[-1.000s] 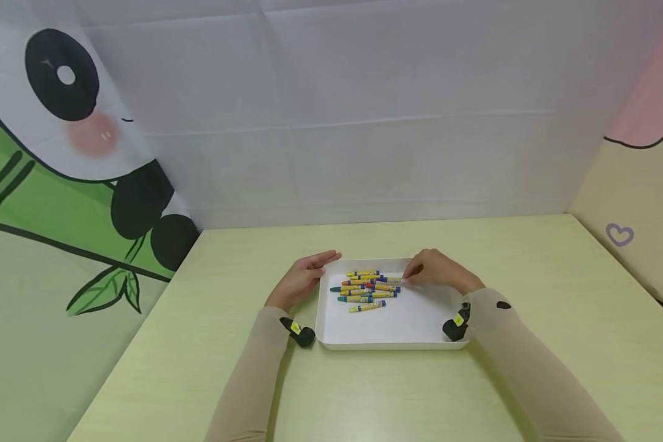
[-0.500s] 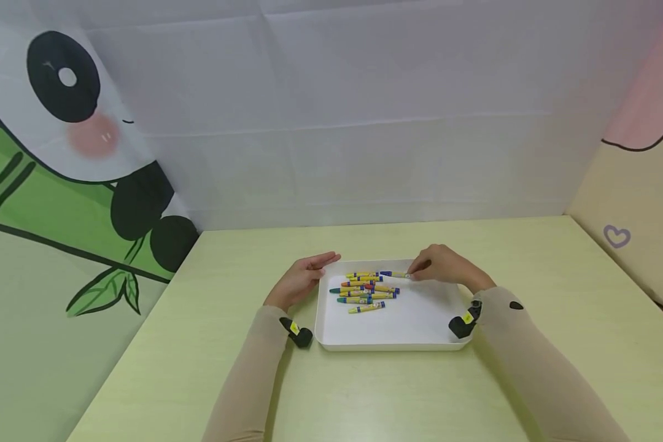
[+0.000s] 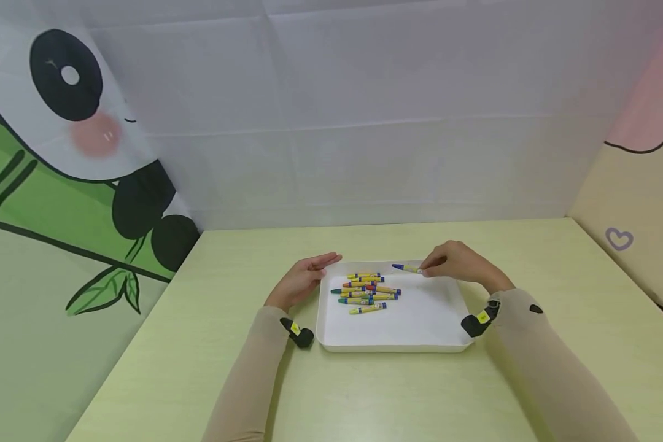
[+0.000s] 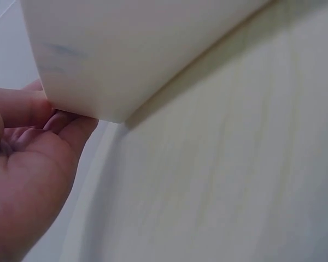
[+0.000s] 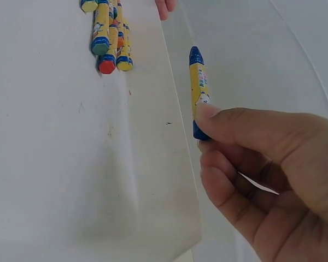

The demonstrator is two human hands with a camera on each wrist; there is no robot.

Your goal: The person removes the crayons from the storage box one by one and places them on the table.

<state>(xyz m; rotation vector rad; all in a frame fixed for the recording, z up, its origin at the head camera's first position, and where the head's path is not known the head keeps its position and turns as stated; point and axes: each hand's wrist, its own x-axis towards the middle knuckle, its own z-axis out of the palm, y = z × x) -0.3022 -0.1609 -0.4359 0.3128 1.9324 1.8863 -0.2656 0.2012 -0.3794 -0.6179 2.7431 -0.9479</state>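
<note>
One blue crayon [image 3: 404, 268] pinched in right hand [image 3: 457, 263] fingers [image 5: 229, 123], lifted over tray [image 3: 414, 334] far edge, 1 o'clock from pile [image 3: 366, 291]. Left hand [image 3: 302, 279] flat, fingers straight, against tray at 9 o'clock, likely to stop sliding on table [image 3: 364, 393].

text: none legible | crayon [image 5: 199, 87] label print: too small

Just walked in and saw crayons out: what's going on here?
A person sits at a pale green table. Their right hand pinches a blue crayon, lifted over the far edge of a white tray. The other crayons lie in a pile inside the tray. The left hand rests, fingers straight, against the tray's left side.
</note>
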